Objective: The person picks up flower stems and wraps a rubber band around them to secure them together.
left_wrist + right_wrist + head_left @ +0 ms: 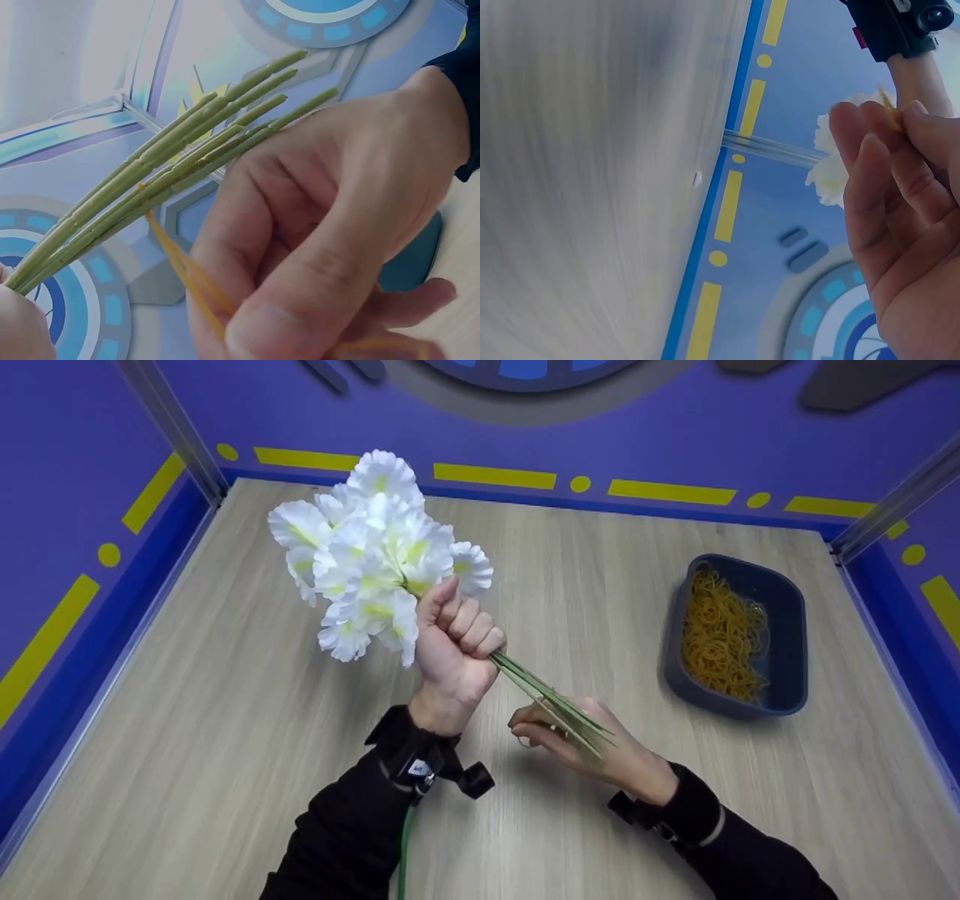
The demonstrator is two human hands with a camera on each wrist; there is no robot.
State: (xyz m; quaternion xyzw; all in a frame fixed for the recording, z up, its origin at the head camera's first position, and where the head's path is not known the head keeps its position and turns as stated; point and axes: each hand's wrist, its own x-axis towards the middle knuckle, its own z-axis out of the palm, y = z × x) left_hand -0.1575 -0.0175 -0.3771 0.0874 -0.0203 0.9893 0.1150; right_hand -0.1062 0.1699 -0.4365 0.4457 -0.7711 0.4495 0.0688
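Observation:
My left hand [459, 656] grips a bunch of white artificial flowers [375, 555] by the stems, just below the blooms. The green stems [551, 697] slant down to the right, toward my right hand [600, 742]. In the left wrist view a yellow rubber band [180, 262] is hooked on the stems and stretched to the right hand, whose thumb and index finger pinch it. The stem ends [281, 90] pass by the back of that hand. In the right wrist view a bit of the band shows at the fingertips, with petals [829, 176] behind.
A dark blue-grey bin [787, 660] holding a heap of yellow rubber bands [716, 637] stands at the right of the wooden table [300, 750]. Blue panels with yellow marks [495, 475] wall the table at the back and sides. A green cable [405, 847] runs along the left sleeve.

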